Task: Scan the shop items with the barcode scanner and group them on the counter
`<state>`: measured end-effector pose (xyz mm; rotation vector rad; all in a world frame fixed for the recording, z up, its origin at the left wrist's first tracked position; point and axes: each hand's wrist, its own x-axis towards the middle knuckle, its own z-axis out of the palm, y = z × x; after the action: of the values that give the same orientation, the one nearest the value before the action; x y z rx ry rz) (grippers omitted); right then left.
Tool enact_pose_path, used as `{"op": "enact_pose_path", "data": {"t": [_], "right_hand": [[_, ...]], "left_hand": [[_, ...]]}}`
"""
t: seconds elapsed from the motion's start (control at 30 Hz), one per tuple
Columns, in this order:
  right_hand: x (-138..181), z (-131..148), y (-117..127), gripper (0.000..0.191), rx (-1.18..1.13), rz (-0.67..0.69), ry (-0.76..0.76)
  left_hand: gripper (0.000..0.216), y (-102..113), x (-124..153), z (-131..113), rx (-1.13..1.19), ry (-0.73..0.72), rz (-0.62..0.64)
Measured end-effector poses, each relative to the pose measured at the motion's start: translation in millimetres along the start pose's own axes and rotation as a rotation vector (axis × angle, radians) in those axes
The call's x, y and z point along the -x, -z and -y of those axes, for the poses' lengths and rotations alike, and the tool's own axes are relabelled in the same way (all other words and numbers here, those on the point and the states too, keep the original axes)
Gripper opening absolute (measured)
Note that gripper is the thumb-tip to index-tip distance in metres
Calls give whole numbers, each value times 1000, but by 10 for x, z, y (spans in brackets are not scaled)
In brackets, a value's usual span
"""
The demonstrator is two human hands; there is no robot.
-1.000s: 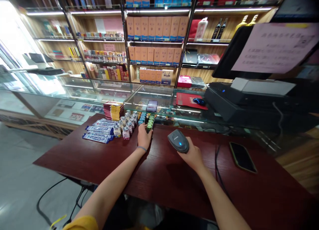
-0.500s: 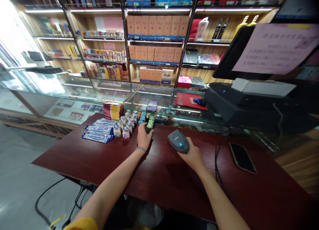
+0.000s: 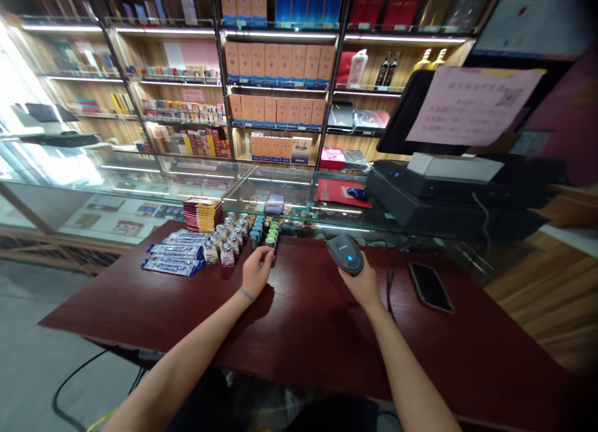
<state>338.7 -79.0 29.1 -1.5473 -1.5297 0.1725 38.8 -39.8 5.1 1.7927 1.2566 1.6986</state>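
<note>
My right hand (image 3: 362, 282) is wrapped round the handle of a dark grey barcode scanner (image 3: 346, 254), which has a lit blue light and is held above the table. My left hand (image 3: 258, 273) is just in front of a row of small green-topped containers (image 3: 271, 234); its fingers are curled in and nothing shows in them. Blue-topped containers (image 3: 256, 229) form a row beside the green ones. Left of these stand several small jars with silvery lids (image 3: 227, 254). Blue and white packets (image 3: 172, 257) lie flat farther left, with a stack of red and yellow packets (image 3: 202, 214) behind.
The dark red table (image 3: 299, 332) meets a glass display counter (image 3: 280, 179). A phone (image 3: 430, 287) and a black cable (image 3: 390, 295) lie to the right. Behind are a monitor with a pink paper (image 3: 460, 105), a mouse (image 3: 357, 193) on a red mat, and shelves of boxes (image 3: 278, 64).
My left hand has drawn back towards me from the front green-topped container, its fingers now curled. My right hand has moved slightly right with the scanner. The camera view has shifted.
</note>
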Motion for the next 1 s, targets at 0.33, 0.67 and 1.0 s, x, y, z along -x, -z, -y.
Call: {"op": "enact_pose_path", "data": {"t": [0.33, 0.67, 1.0], "right_hand": [[-39, -70, 95, 47, -17, -34, -100], [-2, 6, 68, 38, -41, -19, -53], [36, -78, -32, 44, -12, 11, 5]], "left_hand": [[20, 66, 53, 121, 78, 132, -29], [52, -160, -207, 362, -127, 81, -81], [43, -198, -171, 492, -126, 170, -48]]}}
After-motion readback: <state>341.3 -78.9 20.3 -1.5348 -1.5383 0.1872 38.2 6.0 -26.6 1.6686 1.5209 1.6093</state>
